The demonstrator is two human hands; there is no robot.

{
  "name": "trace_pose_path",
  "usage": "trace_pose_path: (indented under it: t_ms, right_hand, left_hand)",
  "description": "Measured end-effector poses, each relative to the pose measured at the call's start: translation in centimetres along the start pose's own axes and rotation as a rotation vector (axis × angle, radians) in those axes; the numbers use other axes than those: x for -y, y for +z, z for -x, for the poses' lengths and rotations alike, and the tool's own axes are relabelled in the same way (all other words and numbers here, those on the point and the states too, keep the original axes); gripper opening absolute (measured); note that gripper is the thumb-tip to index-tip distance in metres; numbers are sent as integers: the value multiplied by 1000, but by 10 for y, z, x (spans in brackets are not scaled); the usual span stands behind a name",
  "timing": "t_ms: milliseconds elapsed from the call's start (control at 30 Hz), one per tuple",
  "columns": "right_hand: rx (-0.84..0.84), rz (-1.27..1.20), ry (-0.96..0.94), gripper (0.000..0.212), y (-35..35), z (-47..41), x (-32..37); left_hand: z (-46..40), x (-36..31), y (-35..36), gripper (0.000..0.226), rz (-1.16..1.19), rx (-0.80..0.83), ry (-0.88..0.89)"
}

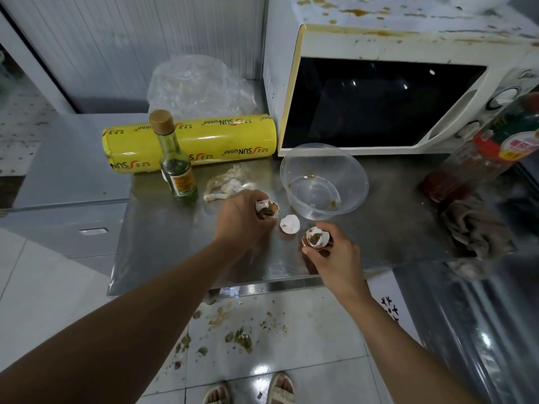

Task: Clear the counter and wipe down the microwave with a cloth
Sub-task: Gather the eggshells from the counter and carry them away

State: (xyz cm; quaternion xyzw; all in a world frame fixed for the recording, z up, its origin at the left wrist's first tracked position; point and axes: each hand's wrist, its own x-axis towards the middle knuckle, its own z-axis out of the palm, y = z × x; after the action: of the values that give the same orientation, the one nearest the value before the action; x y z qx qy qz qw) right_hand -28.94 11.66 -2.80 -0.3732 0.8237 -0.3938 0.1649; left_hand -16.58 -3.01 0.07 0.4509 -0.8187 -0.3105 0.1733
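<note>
standing over a steel counter (pixel 163 258), the person has both hands down among broken eggshells. left hand (pixel 243 218) is curled round a dirty shell (pixel 267 209), fingers wrapped on it, knuckles up. right hand (pixel 332 252) pinches another shell (pixel 316 237) between thumb and fingers, brown and green muck inside it. a third shell (pixel 290 224), white and loose, lies on the counter between the two hands, touching neither.

just behind the shells sits a clear tub (pixel 323 179), upright, with a few brown smears in its bottom. behind that, the microwave (pixel 379 103) stands at the back right of the counter, door closed, its top and the wall beside it spattered with brown stains. a cloth (pixel 478 231), grey-brown and crumpled, lies at the right edge of the counter, well apart from both hands. next to it a plastic bottle (pixel 481 158) with a red label leans in front of the microwave's dials, blurred.

to the left, a small green glass bottle (pixel 175 158) with a brown cap stands upright, just in front of a yellow wrap roll (pixel 192 142) lying on its side. a crumpled clear bag (pixel 198 86) sits behind the roll, and a scrap of film (pixel 226 183) lies beside the green bottle.

below the counter edge the tiled floor (pixel 291 339) is littered with green and brown crumbs, and sandalled toes (pixel 280 387) show at the bottom.
</note>
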Motion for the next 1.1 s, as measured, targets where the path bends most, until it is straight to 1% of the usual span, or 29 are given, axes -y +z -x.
trace_pose_path:
  t_ms: [133, 200, 333, 500, 667, 767, 933, 1100]
  right_hand:
    - [11, -25, 15, 46, -2, 1, 1]
    - [-5, -39, 10, 44, -1, 3, 3]
    - [-72, -68, -25, 44, 7, 5, 7]
    - [-101, -39, -61, 46, 21, 3, 21]
    - [-186, 3, -113, 47, 37, -1, 32]
    - [-223, 27, -110, 46, 47, -5, 33]
    - [-211, 53, -99, 47, 57, -9, 29]
    - [-164, 58, -95, 43, 54, -13, 28]
  left_hand:
    - [-8, 5, 10, 40, -122, 91, -48]
    - [-7, 10, 12, 40, -122, 116, -59]
    - [-2, 18, 8, 46, -60, 108, -91]
    - [6, 30, -4, 53, -77, 122, -95]
    - [13, 39, -12, 53, -52, 111, -106]
    - [15, 42, -13, 51, -38, 104, -97]
    - [15, 43, -14, 51, -25, 98, -81]
    - [16, 43, -15, 51, -33, 109, -75]
